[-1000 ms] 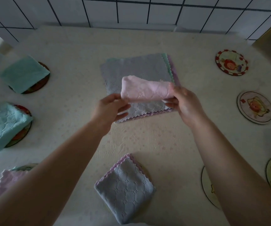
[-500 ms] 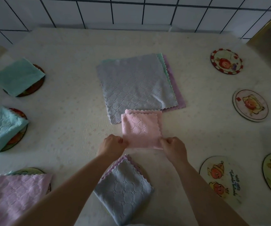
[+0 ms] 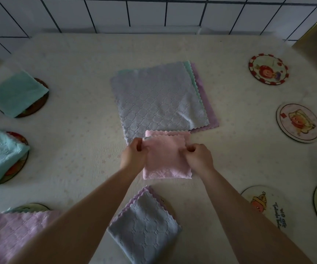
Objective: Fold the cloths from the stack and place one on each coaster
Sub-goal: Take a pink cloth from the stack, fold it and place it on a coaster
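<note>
We count five folded cloths; our left hand (image 3: 134, 157) and right hand (image 3: 198, 159) each pinch the pink cloth (image 3: 166, 159).

Pink cloth brought down from the air and folded on the table

A second ago the pink cloth (image 3: 166, 159) was held bunched above the stack (image 3: 161, 100); half a second ago it lay flat just below the stack, both hands at its near edge. Now the left hand (image 3: 134, 156) and right hand (image 3: 198, 159) have moved up to its side edges and pinch a top layer, whose scalloped edge sits just short of the far edge.
</note>
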